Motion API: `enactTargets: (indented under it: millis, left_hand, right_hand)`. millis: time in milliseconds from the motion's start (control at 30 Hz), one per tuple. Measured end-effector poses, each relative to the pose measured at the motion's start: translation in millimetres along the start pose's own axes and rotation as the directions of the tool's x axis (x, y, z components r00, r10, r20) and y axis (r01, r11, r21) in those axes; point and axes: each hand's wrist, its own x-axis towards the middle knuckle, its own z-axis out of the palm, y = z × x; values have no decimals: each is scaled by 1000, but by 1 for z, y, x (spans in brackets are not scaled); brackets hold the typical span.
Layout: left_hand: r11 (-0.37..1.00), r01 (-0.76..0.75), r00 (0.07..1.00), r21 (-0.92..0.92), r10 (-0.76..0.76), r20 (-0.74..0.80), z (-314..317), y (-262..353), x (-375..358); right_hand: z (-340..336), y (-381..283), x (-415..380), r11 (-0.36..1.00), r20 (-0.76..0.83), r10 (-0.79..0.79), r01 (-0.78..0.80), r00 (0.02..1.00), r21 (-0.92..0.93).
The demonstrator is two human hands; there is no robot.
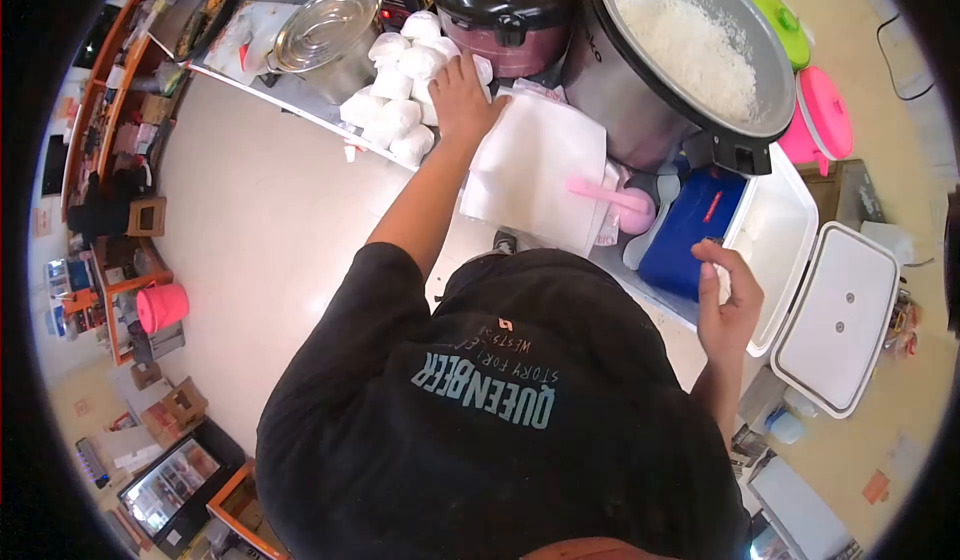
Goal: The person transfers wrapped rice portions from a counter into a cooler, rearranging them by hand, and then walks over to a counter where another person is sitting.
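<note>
The left hand (463,102), fingers spread, touches a pile of at least nine white bundles (393,120) along the table (270,100)'s near edge, beside one paper stack (535,165); the right hand (734,310) pinches one small white item (723,283).

From a distance, I judge this a small food shop or its kitchen; I can't tell which. On the counter (280,97) at the far side, an open cooker (620,110) holds a mound of white rice (690,55). Left of it are a lidded cooker (515,50), white packets (405,75) and a steel pot (335,55); nearer lie paper (535,160) and a pink scoop (635,210). Crowded shelves (122,68) at the left suggest a shop more than a home.
</note>
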Motion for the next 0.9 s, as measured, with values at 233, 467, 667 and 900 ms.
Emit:
enactTargets:
  millis: [233, 467, 667, 900]
  left_hand:
    - [993, -74, 993, 92, 65, 95, 45, -14, 30]
    - [762, -357, 931, -540, 241, -275, -21, 10, 2]
    - [193, -490, 738, -850, 610, -287, -91, 99, -95]
    - [653, -358, 841, -667, 536, 73, 5, 32, -30]
  right_hand:
    - [39, -18, 1, 999, 88, 0, -5, 996, 54]
    - [80, -1, 7, 859, 193, 178, -248, 965, 449]
    - [123, 4, 39, 8, 411, 277, -430, 869, 903]
    - [82, 35, 14, 110, 318, 433, -399, 844, 910]
